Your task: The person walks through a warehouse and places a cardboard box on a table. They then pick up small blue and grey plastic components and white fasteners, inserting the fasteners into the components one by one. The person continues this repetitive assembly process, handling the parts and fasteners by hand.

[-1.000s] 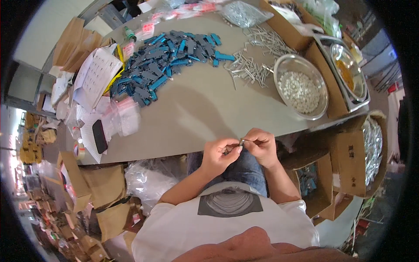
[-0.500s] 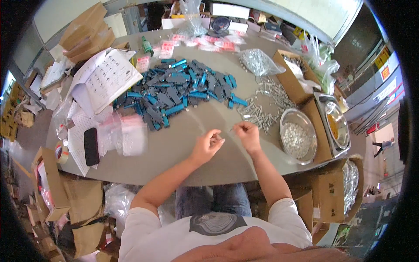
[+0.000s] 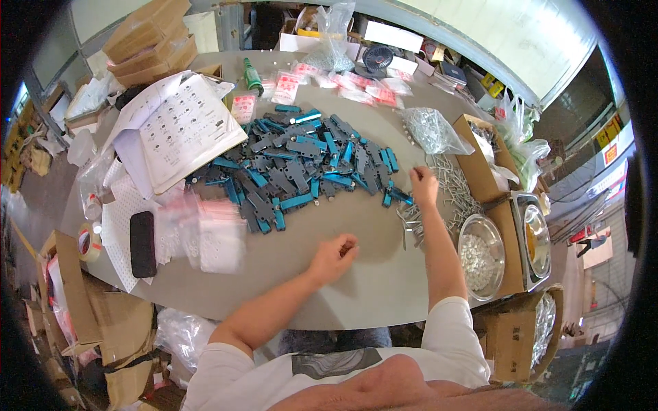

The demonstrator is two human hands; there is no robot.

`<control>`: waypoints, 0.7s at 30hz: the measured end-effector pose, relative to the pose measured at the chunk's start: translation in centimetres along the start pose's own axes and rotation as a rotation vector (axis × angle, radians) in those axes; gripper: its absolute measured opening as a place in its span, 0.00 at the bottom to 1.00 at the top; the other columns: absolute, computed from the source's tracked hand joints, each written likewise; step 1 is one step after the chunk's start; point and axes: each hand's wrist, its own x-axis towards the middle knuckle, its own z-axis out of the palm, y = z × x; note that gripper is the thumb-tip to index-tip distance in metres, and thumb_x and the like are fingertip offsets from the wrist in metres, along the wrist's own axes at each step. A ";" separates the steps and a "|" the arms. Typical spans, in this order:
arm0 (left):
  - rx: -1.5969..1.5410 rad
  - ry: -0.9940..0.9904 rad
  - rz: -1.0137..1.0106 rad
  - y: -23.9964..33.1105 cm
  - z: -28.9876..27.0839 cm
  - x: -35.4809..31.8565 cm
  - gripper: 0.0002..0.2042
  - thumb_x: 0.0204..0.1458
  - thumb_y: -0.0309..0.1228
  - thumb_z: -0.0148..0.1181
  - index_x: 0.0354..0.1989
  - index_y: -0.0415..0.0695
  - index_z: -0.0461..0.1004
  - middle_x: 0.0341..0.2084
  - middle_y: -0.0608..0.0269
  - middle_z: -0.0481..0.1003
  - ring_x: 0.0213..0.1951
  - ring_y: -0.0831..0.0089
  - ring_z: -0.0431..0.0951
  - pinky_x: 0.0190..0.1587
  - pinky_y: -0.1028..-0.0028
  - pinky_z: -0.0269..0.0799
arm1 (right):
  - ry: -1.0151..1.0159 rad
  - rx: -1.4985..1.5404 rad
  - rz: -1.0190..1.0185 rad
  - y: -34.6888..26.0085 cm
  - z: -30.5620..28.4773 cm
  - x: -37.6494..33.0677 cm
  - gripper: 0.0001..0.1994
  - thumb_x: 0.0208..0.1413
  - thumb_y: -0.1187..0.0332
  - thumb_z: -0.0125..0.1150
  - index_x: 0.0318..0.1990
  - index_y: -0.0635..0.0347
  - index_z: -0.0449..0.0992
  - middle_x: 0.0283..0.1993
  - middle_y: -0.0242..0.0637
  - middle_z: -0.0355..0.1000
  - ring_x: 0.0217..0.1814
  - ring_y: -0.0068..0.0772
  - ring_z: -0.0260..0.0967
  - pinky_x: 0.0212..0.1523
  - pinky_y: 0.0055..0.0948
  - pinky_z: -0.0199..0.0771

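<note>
Rods (image 3: 455, 188), thin, bent and metallic, lie in a loose tangle toward the right edge of the tabletop (image 3: 370, 291), with the bowl (image 3: 485, 225) of white bits (image 3: 478, 264) between them and the near right rim. The right hand (image 3: 424, 186) is over the left side of this tangle, just beside the right end of the heap of blue and dark grey parts (image 3: 296, 177). Its fingers are bent, and I cannot tell whether they grasp a rod or only hang close. The left hand (image 3: 334, 259) is well apart from the heap, toward the near edge, with its fingers loosely curled; whether anything sits inside them cannot be told.

A rod should be light, stiff and hard to break, but smooth enough to roll in the fingers and likely to hook its neighbours; a pinch midway along the long leg of one lying free looks best. The parts look like rigid plastic, light and fairly tough, apt to slide over each other; fingertips across the long narrow sides should hold one steady
</note>
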 end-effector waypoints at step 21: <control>0.825 0.418 0.452 1.0 0.0 1.3 0.36 0.34 0.40 0.67 0.57 0.47 0.62 0.58 0.42 0.57 0.58 0.40 0.56 0.55 0.44 0.52 | -0.271 -0.195 -0.023 -14.7 2.9 -13.9 0.29 0.55 0.46 0.47 0.63 0.40 0.58 0.66 0.46 0.53 0.69 0.62 0.44 0.66 0.52 0.48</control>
